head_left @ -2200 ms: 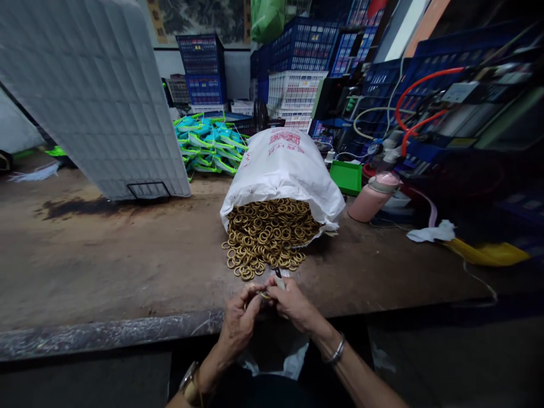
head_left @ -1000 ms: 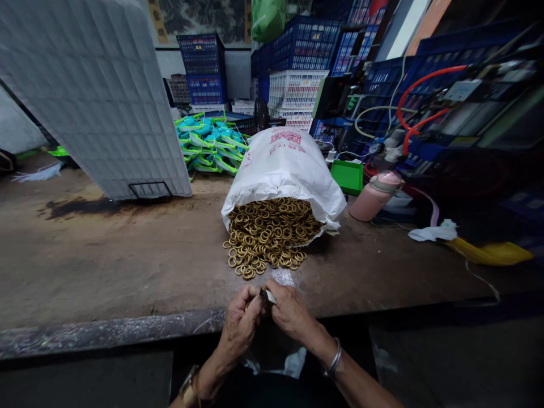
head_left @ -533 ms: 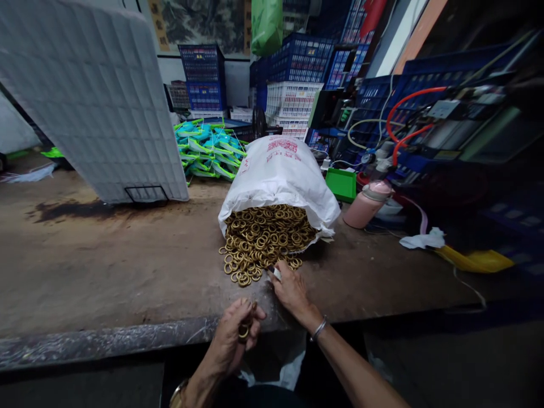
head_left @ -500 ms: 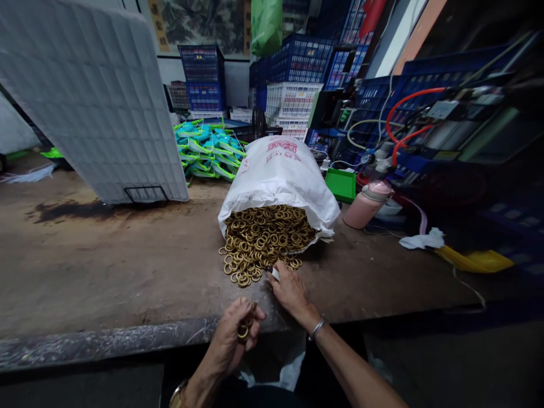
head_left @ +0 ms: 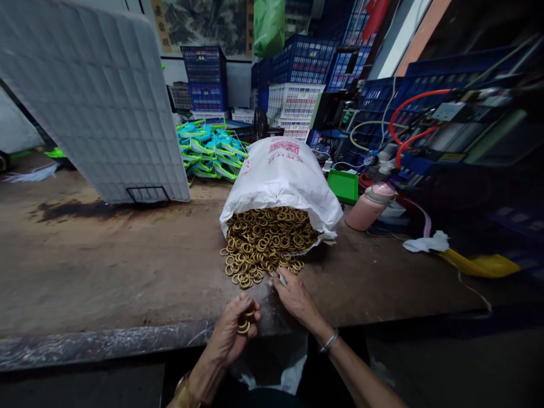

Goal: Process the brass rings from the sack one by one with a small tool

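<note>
A white woven sack (head_left: 280,175) with red print lies on its side on the table, mouth towards me. Gold-coloured metal rings (head_left: 266,238) spill from it into a heap on the tabletop. My left hand (head_left: 238,323) is closed around several of these rings (head_left: 243,327), near the table's front edge. At the heap's near edge is my right hand (head_left: 293,297), fingers closed together. Something small and whitish (head_left: 282,279) shows at its fingers; whether it is a held object or a finger wrap I cannot tell. The fingertips are partly hidden.
A white quilted panel (head_left: 110,107) stands on the left of the table (head_left: 106,266). Bright green and turquoise items (head_left: 210,148) are heaped behind the sack. To the right are a green tray (head_left: 343,186), a pink bottle (head_left: 369,207) and a machine with red hoses (head_left: 397,116).
My left fingers have closed in more around the rings. My right hand has shifted slightly right and down in the view, still by the heap's edge.
</note>
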`<move>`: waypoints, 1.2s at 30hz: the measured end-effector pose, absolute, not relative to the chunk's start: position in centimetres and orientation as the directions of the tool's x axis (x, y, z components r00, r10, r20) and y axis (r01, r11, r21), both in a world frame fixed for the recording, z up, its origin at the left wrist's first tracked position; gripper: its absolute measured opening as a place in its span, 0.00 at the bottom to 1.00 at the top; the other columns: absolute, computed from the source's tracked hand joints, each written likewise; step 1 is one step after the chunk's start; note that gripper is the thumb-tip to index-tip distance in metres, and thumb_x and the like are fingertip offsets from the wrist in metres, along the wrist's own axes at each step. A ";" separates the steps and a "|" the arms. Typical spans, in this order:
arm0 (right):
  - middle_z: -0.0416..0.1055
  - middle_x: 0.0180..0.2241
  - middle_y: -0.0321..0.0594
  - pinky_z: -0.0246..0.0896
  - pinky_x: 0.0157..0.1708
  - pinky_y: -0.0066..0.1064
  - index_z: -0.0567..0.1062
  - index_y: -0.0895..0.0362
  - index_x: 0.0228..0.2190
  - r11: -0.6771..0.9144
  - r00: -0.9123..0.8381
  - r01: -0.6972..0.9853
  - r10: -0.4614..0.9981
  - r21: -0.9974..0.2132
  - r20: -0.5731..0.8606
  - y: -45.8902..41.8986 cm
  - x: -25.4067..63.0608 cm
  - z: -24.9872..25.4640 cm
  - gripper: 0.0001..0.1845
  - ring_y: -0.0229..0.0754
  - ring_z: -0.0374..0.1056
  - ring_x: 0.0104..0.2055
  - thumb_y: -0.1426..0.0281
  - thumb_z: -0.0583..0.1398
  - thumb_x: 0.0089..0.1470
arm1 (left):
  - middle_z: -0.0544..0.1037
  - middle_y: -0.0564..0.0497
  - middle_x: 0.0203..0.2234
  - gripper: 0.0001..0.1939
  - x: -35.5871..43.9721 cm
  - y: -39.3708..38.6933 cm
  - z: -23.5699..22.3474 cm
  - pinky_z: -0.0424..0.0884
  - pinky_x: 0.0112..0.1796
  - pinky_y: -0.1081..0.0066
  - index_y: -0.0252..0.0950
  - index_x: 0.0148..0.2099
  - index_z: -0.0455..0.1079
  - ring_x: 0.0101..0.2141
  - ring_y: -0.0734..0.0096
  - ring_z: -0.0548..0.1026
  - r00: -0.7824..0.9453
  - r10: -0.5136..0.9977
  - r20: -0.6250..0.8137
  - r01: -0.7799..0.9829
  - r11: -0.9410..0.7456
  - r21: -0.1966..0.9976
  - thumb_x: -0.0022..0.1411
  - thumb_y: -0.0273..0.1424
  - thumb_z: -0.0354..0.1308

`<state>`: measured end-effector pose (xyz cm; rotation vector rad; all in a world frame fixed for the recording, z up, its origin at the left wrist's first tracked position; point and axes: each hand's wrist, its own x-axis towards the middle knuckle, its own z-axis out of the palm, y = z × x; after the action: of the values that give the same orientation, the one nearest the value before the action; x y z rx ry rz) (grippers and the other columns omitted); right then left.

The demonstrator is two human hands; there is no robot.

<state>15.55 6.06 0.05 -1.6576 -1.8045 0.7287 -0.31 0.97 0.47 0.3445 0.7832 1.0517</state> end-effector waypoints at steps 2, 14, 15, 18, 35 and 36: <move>0.56 0.19 0.30 0.47 0.25 0.24 0.60 0.55 0.21 0.077 -0.140 0.520 0.990 -0.850 0.004 5.6 15.6 0.6 0.11 0.33 0.54 0.23 0.66 0.49 0.52 | 0.68 0.55 0.22 0.12 -0.1 1.3 0.5 0.56 0.15 0.83 0.34 0.30 0.64 0.20 0.80 0.66 0.232 0.896 -0.378 -0.605 0.437 0.666 0.48 0.34 0.62; 0.54 0.14 0.25 0.41 0.15 0.21 0.60 0.56 0.22 -0.193 -0.343 0.134 0.911 -0.972 -0.228 3.8 13.8 0.6 0.11 0.28 0.45 0.15 0.62 0.53 0.50 | 0.61 0.60 0.15 0.14 0.1 1.3 0.1 0.54 0.13 0.83 0.35 0.31 0.62 0.13 0.84 0.56 0.084 0.957 -0.279 -0.268 0.292 0.918 0.52 0.41 0.56; 0.54 0.14 0.24 0.39 0.14 0.21 0.59 0.55 0.23 -0.247 -0.344 0.097 0.901 -0.964 -0.265 3.7 13.6 0.6 0.12 0.28 0.44 0.13 0.60 0.52 0.50 | 0.61 0.61 0.14 0.14 0.2 1.3 0.1 0.54 0.13 0.83 0.35 0.31 0.62 0.13 0.84 0.56 0.062 0.959 -0.278 -0.241 0.285 0.928 0.53 0.41 0.55; 0.55 0.14 0.23 0.35 0.11 0.21 0.58 0.54 0.26 -0.364 -0.330 0.018 0.877 -0.931 -0.349 3.3 13.1 0.5 0.15 0.27 0.40 0.10 0.55 0.50 0.50 | 0.61 0.61 0.12 0.14 0.3 1.3 0.5 0.53 0.13 0.82 0.35 0.30 0.63 0.12 0.84 0.55 0.012 0.964 -0.267 -0.155 0.266 0.951 0.52 0.41 0.55; 0.57 0.18 0.29 0.49 0.24 0.24 0.62 0.56 0.22 0.039 -0.196 0.375 0.980 -0.926 -0.038 4.0 13.4 0.7 0.10 0.33 0.54 0.22 0.67 0.49 0.52 | 0.63 0.61 0.16 0.14 0.0 0.8 0.0 0.52 0.14 0.83 0.37 0.30 0.59 0.12 0.86 0.57 0.217 0.919 -0.330 -0.280 0.382 0.881 0.53 0.42 0.55; 0.57 0.18 0.29 0.48 0.24 0.24 0.62 0.56 0.21 0.061 -0.184 0.423 0.983 -0.904 -0.020 4.0 13.5 0.6 0.10 0.33 0.54 0.23 0.67 0.49 0.52 | 0.63 0.61 0.16 0.14 0.0 0.8 -0.1 0.52 0.14 0.83 0.37 0.31 0.58 0.12 0.86 0.57 0.211 0.921 -0.327 -0.280 0.377 0.883 0.53 0.43 0.55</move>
<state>13.51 3.96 0.63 -1.4178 -1.6861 1.0881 0.01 0.78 -0.09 0.7862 1.0168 0.9666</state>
